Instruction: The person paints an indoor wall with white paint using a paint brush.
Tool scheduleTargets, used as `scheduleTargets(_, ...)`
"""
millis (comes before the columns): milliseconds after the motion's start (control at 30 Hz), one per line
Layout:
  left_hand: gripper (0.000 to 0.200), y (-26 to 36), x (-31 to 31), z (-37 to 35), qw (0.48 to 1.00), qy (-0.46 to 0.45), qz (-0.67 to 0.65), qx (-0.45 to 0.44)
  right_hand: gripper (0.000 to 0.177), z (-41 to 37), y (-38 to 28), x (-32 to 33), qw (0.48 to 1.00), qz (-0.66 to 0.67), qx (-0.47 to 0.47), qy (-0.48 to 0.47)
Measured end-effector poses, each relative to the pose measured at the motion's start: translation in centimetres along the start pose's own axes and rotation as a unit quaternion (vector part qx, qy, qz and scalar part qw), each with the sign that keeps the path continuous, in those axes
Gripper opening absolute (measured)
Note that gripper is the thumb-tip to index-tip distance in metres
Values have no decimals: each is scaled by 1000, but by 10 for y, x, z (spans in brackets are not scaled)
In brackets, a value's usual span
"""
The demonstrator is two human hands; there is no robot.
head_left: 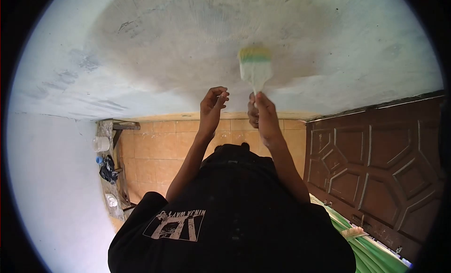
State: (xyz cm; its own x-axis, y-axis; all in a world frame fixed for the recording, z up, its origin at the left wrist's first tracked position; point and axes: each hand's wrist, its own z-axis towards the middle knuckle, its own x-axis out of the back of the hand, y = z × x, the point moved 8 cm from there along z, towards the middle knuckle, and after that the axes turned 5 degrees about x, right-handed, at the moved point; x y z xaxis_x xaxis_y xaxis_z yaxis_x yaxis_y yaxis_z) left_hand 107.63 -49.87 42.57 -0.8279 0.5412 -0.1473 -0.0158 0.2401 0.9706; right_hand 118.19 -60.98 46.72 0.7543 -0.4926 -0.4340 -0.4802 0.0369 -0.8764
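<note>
Raised in front of me, my right hand [264, 114] grips the thin handle of a wide, flat brush [256, 69]. The brush is white with green and yellow bristles, blurred by motion, and its bristle end points up over a damp-looking brownish patch on the wall [206, 52]. Beside it to the left, my left hand [214, 108] is lifted before the lower wall. Its fingers curl loosely, apart from one another, and no object shows in them.
A brown panelled door [376, 155] stands on the right, with green cloth [366, 245] below it. At left, a wooden bench [107, 132] carries a white tub [101, 144] and a black plastic bag [108, 169]. Orange tiles [157, 148] cover the floor.
</note>
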Motion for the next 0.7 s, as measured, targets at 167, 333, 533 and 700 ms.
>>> scheduleTargets(167,25,-1,-5,-10,1000,8,8,11,34,15,-8,10,999,-9,47,-2)
scheduleTargets(333,26,-4,-15,-15,1000,-9,4,0,35,22,104,64,993,17,-92,67)
scheduleTargets(533,26,-6,-13,-17,1000,8,5,1,33,20,113,68,986,45,-131,96)
scheduleTargets(700,27,0,-11,-19,1000,21,12,-1,38,1,12,14,1000,-3,-3,-4)
